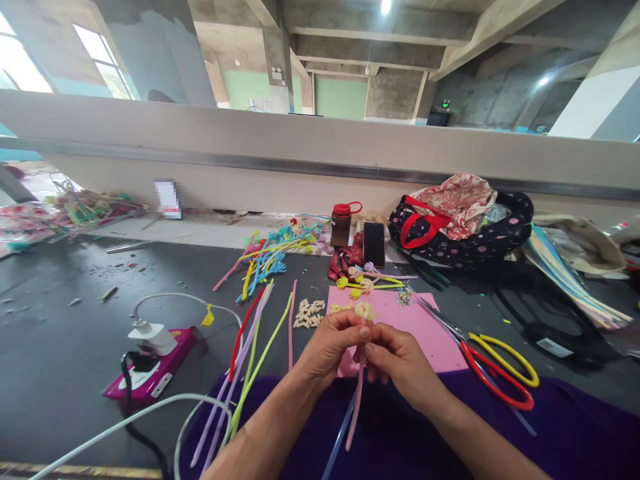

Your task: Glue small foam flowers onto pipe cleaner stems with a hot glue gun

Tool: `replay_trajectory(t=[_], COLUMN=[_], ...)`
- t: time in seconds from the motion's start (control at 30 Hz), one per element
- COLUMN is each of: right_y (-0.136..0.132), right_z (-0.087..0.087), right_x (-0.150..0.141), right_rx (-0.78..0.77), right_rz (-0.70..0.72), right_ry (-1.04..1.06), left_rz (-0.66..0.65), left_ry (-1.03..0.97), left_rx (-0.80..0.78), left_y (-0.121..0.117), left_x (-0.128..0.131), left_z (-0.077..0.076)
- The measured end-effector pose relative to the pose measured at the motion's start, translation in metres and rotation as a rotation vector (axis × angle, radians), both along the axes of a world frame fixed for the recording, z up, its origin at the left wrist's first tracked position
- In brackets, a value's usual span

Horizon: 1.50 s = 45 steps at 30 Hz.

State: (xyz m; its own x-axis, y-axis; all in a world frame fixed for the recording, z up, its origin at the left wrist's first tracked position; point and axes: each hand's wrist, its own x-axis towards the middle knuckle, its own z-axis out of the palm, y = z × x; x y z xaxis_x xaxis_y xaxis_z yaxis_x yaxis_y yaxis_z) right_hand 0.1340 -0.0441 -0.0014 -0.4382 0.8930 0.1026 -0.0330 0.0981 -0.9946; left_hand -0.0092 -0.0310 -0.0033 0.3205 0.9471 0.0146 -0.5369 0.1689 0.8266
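Observation:
Over the pink sheet (410, 320), my left hand (333, 343) and my right hand (403, 360) meet with fingertips pinched around a pipe-cleaner flower (364, 311). Its pale yellow head sticks up above my fingers. A pink pipe-cleaner stem (355, 410) hangs below them, with a bluish strand (339, 440) beside it. The exact grip point is hidden by my fingers. Left of the sheet lies a pile of small cream pieces (309, 313). Finished-looking yellow and pink flowers (363, 283) lie behind my hands. Large scissors (493, 370) with red and yellow handles rest to the right.
Loose pipe cleaners (255, 353) and a pink power strip (155, 373) with white cables stand left. A coloured bundle (285, 247), a bottle (341, 227), a dark phone (374, 245) and a dotted bag (460, 227) line the back. Purple cloth (575, 427) covers the front.

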Motion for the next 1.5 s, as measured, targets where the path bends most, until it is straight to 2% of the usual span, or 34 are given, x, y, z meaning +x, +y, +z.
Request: replay_trajectory(t=[0.2,0.33,0.43,0.53,0.67,0.73,0.87,1.03,1.17,1.5], right_y=[0.004,0.005,0.006,0.008,0.014,0.017,0.019,0.018,0.015,0.015], right_z=[0.002,0.001,0.003,0.007,0.012,0.016,0.022,0.024,0.023,0.025], right_x=[0.005,0.006,0.01,0.017,0.03,0.035,0.042,0.047,0.047,0.044], right_rx=[-0.142,-0.184,-0.109,0.031,0.147,0.216,0.323,0.225,0.172,0.342], right_rz=[0.078,0.086,0.052,-0.065,-0.201,-0.164,-0.002,0.116,0.129,0.069], right_ry=[0.088,0.075,0.006,-0.046,0.007,0.036,0.046,-0.017,-0.071,-0.139], left_rz=[-0.059,-0.046,-0.024,-0.009,-0.134,-0.199,-0.296,-0.35,-0.328,-0.335], left_ry=[0.022,0.048,0.044,0.039,0.034,0.04,0.1,0.123,0.149,0.187], left_rx=[-0.02,-0.039,-0.054,-0.038,-0.021,-0.025,-0.066,-0.055,-0.081,-0.089], left_y=[0.0,0.001,0.002,0.002,0.0,-0.001,-0.001,-0.002,-0.004,-0.006], left_x=[-0.001,-0.001,-0.002,-0.003,-0.004,-0.003,-0.001,0.004,0.005,0.005], left_z=[0.006,0.008,0.009,0.012,0.015,0.013,0.009,0.006,0.006,0.011])
